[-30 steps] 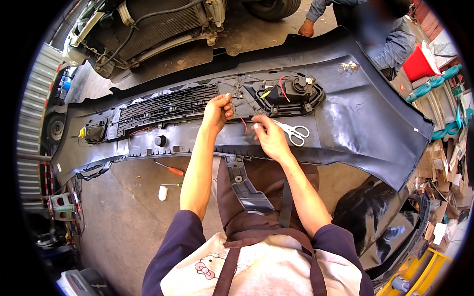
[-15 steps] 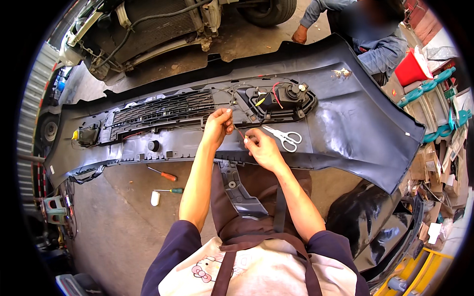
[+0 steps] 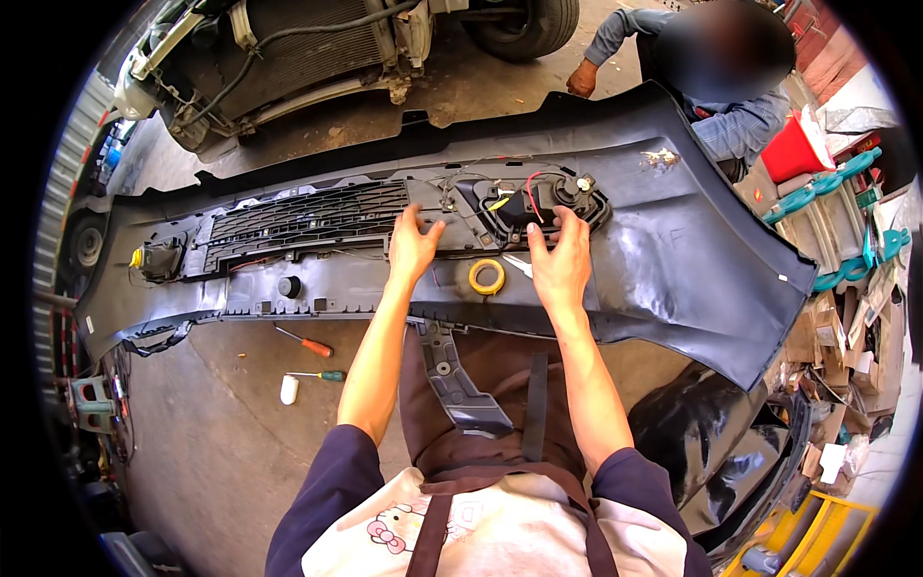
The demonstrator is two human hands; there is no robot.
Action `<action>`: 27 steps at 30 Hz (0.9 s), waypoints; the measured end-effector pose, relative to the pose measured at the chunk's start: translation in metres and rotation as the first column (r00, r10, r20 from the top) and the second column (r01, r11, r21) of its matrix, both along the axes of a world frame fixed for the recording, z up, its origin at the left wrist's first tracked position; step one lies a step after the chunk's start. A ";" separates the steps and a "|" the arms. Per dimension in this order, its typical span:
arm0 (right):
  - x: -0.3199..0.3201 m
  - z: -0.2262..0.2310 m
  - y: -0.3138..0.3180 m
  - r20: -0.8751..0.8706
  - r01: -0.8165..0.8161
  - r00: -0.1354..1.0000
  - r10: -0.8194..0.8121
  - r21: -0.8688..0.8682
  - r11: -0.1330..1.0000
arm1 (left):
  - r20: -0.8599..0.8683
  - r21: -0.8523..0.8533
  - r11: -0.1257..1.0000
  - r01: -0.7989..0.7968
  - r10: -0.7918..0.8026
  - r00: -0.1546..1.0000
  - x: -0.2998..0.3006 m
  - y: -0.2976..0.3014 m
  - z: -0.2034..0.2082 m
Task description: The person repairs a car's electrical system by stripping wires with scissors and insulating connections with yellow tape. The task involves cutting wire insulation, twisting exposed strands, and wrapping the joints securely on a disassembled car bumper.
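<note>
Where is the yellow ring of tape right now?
In the head view, the yellow ring of tape lies flat on the dark grey plastic car bumper, between the person's left hand and right hand, just below the black fog-lamp housing.

Wires (image 3: 481, 185) and tape roll (image 3: 486, 277) crowd the bumper (image 3: 673, 260) between both hands.

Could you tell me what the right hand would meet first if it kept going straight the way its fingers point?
Most likely the black fog-lamp housing set in the bumper. The right hand lies flat on the bumper with its fingertips already at the housing's near edge, red and yellow wires just beyond; depth is hard to judge.
</note>
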State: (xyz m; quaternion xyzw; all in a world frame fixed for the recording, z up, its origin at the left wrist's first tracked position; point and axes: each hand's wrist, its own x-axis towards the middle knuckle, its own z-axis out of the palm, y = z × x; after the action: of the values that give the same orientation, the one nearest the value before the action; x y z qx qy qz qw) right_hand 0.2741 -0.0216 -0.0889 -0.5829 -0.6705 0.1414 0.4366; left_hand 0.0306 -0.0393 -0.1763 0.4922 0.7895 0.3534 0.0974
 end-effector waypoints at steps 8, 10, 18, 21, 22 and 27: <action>0.001 -0.002 0.013 -0.432 -0.246 0.896 0.101 -0.293 0.924 | 0.170 0.307 0.928 0.210 -0.270 0.948 0.004 0.053 0.067; 0.004 0.001 0.018 -0.487 -0.283 0.865 0.120 -0.276 0.919 | 0.195 0.317 0.918 0.236 -0.307 0.932 0.001 0.066 0.077; 0.016 0.028 0.040 -0.677 -0.365 0.728 0.106 -0.251 0.897 | 0.250 0.146 0.914 0.378 -0.404 0.880 -0.009 0.097 0.079; 0.021 0.036 0.044 -0.698 -0.376 0.708 0.105 -0.247 0.893 | 0.218 0.005 0.884 0.467 -0.457 0.862 -0.021 0.110 0.040; 0.024 0.036 0.045 -0.697 -0.371 0.710 0.100 -0.250 0.894 | 0.150 -0.051 0.882 0.469 -0.458 0.876 -0.015 0.115 0.028; 0.031 0.040 0.044 -0.692 -0.390 0.714 0.106 -0.267 0.881 | -0.019 -0.202 0.896 0.397 -0.409 0.913 0.001 0.110 0.016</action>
State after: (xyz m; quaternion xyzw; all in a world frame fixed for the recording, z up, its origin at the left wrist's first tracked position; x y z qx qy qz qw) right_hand 0.3051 0.0225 -0.0486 -0.4727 -0.5035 0.5280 0.4942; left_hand 0.0319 0.0709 -0.1607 0.6435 0.7037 0.2322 0.1919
